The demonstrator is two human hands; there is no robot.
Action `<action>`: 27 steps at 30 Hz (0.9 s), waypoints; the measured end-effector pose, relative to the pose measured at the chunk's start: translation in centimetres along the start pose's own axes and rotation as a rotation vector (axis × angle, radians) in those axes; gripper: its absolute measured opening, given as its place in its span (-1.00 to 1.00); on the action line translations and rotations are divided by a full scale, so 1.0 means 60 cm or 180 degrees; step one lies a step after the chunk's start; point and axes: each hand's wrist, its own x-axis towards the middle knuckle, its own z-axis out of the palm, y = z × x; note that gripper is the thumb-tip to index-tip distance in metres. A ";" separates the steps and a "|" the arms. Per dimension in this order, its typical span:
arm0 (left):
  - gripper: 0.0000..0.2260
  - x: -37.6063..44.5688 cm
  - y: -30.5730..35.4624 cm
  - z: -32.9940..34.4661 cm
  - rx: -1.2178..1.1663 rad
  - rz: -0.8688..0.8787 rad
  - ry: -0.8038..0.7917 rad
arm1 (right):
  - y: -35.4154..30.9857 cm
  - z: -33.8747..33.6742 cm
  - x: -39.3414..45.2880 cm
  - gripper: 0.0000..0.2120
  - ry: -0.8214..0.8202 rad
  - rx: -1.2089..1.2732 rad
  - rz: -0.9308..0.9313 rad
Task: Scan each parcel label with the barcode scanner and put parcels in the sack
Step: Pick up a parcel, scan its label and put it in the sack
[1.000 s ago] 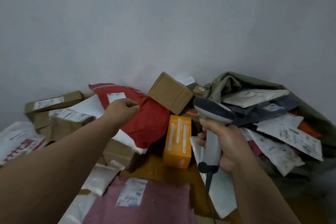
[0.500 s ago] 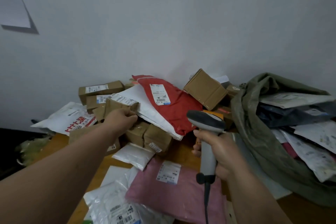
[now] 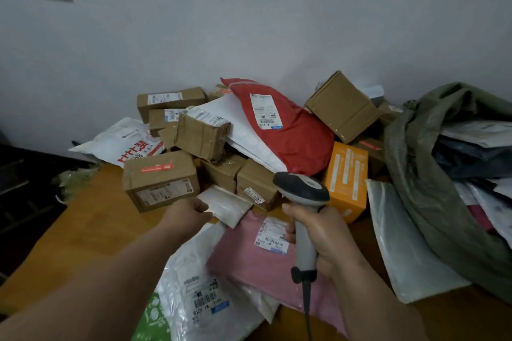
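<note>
Wooden bench (image 3: pixel 91 219) bears heaped parcels (image 3: pixel 210 147), a pink mailer (image 3: pixel 249 263) and, apparently, the green sack (image 3: pixel 432 202).

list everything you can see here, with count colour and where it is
cardboard boxes: several, brown, heaped at table back
orange box: one, right of the heap
red mailer bag: one, atop the heap
pink mailer bag: one, near table edge
small white pouch: one, before the boxes
white mailer bags: several, left and front
sack: one, olive green, right, holding parcels
table: one, wooden
barcode scanner: one, grey
left hand: touching the pouch
right hand: gripping the scanner
</note>
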 end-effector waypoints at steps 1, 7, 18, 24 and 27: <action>-0.73 0.007 -0.008 0.001 0.0103 0.0018 -0.0020 | 0.005 0.010 0.004 -0.89 -0.0004 -0.0067 0.0021; -0.64 0.066 -0.046 0.009 0.0907 0.0303 -0.0231 | 0.037 0.075 0.039 -0.85 0.0055 -0.0409 0.0204; -0.39 0.148 -0.071 0.052 0.2036 0.1255 -0.0567 | 0.077 0.120 0.071 -0.91 0.0191 -0.0698 0.0201; -0.41 0.174 -0.071 0.058 0.2623 0.1470 -0.0570 | 0.096 0.126 0.077 -0.87 0.0277 -0.0569 0.0230; -0.58 0.182 -0.073 0.051 0.2340 0.1617 -0.0221 | 0.103 0.124 0.075 -0.86 0.0344 -0.0496 0.0264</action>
